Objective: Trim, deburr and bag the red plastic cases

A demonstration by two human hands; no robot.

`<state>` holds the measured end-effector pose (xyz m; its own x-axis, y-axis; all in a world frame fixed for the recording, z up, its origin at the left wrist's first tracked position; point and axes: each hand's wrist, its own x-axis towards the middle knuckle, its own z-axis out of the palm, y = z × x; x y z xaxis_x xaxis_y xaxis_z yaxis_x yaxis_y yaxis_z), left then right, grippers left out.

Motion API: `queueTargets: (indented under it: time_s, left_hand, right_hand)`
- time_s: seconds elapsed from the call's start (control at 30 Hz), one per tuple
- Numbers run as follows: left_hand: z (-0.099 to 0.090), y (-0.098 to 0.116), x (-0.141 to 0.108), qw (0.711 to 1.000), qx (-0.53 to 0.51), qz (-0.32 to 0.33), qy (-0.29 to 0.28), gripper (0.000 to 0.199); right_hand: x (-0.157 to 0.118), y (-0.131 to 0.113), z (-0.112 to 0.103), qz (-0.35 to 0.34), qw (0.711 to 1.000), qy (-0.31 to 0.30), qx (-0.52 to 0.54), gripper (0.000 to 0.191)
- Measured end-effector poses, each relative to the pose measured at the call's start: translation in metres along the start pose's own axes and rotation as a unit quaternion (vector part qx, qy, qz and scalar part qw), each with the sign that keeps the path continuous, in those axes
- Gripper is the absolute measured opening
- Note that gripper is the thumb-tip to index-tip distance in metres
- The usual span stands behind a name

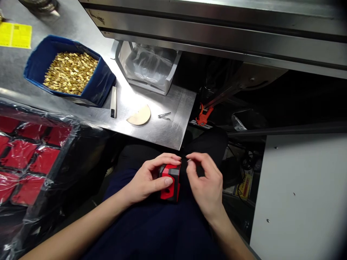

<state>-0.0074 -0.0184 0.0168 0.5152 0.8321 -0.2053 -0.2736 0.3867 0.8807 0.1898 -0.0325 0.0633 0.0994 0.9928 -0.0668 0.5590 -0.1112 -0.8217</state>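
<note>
Over the lap, my left hand (151, 177) is wrapped round a small red and black block-shaped part (170, 191), thumb on its near face and fingers over its top. Just right of the part, my right hand (206, 180) is raised, thumb and index finger curved towards each other with a narrow gap at the tips. Nothing shows between those tips; the other fingers are curled. On the metal table (173, 133) beyond lie nail clippers (164, 116), a half-round beige piece (139, 115) and a pale strip with a dark end (114, 102).
A blue bin (100, 85) of small brass pieces stands at upper left, beside a grey bin (170, 79) with clear plastic bags. Plastic-covered red parts (20, 153) fill a tray at left. An orange clamp (204, 115) is beyond the table corner; a white panel (300, 187) is at right.
</note>
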Motion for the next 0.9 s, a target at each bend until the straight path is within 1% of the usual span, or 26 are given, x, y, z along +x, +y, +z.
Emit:
queueTargets:
  time_s: [0.03,0.07,0.1,0.13,0.17,0.23,0.27,0.3,0.33,0.43,0.5,0.57,0.63,0.7,0.8,0.87,0.9]
  left_hand:
    - [0.001,0.0,0.0,1.0,0.005,-0.002,0.005,0.04]
    - [0.002,0.0,0.0,1.0,0.012,-0.005,0.012,0.039]
    - [0.002,0.001,0.001,1.0,0.019,-0.011,0.02,0.038]
    - [0.002,0.001,0.001,0.999,0.026,-0.016,0.029,0.038]
    - [0.002,0.002,0.001,0.999,0.03,-0.022,0.038,0.037]
    - [0.002,0.003,0.002,0.997,0.038,-0.035,0.06,0.035]
    - [0.002,0.004,0.003,0.995,0.043,-0.045,0.074,0.034]
    - [0.002,0.005,0.004,0.993,0.048,-0.06,0.089,0.034]
    - [0.003,0.005,0.006,0.99,0.051,-0.08,0.102,0.035]
    - [0.007,0.007,0.01,0.981,0.052,-0.143,0.12,0.039]
    - [0.009,0.009,0.013,0.979,0.054,-0.154,0.121,0.043]
    - [0.01,0.008,0.017,0.978,0.047,-0.157,0.128,0.045]
    - [0.01,0.004,0.021,0.974,0.034,-0.171,0.141,0.049]
    - [0.009,-0.002,0.025,0.971,0.03,-0.177,0.158,0.054]
    - [0.008,-0.008,0.028,0.974,0.035,-0.138,0.178,0.054]
    - [0.006,-0.007,0.026,0.981,0.029,-0.113,0.156,0.052]
    - [0.005,-0.005,0.024,0.986,0.029,-0.101,0.13,0.051]
  right_hand:
    - [0.001,0.004,-0.001,0.001,0.999,0.034,-0.028,0.023]
    - [0.002,0.008,-0.004,0.014,0.998,0.041,-0.034,0.026]
    - [0.003,0.011,-0.007,0.032,0.999,0.016,-0.021,0.026]
    - [0.004,0.014,-0.011,0.049,0.998,-0.038,0.004,0.023]
    - [0.003,0.017,-0.014,0.057,0.992,-0.11,0.034,0.019]
    - [-0.001,0.019,-0.017,0.047,0.963,-0.254,0.077,0.017]
    - [-0.005,0.019,-0.016,0.031,0.95,-0.302,0.079,0.019]
    - [-0.009,0.02,-0.013,0.01,0.944,-0.323,0.067,0.023]
    - [-0.013,0.021,-0.009,-0.013,0.946,-0.32,0.044,0.025]
    - [-0.022,0.023,0.006,-0.073,0.963,-0.259,-0.024,0.02]
    - [-0.024,0.023,0.013,-0.092,0.965,-0.246,-0.017,0.024]
    - [-0.021,0.02,0.016,-0.093,0.963,-0.252,0.024,0.024]
    - [-0.018,0.015,0.017,-0.07,0.963,-0.249,0.077,0.023]
    - [-0.014,0.012,0.02,-0.026,0.966,-0.227,0.122,0.024]
    - [-0.011,0.01,0.026,0.061,0.966,-0.186,0.171,0.028]
    - [-0.01,0.011,0.028,0.107,0.96,-0.171,0.195,0.031]
    - [-0.01,0.012,0.029,0.121,0.957,-0.166,0.204,0.032]
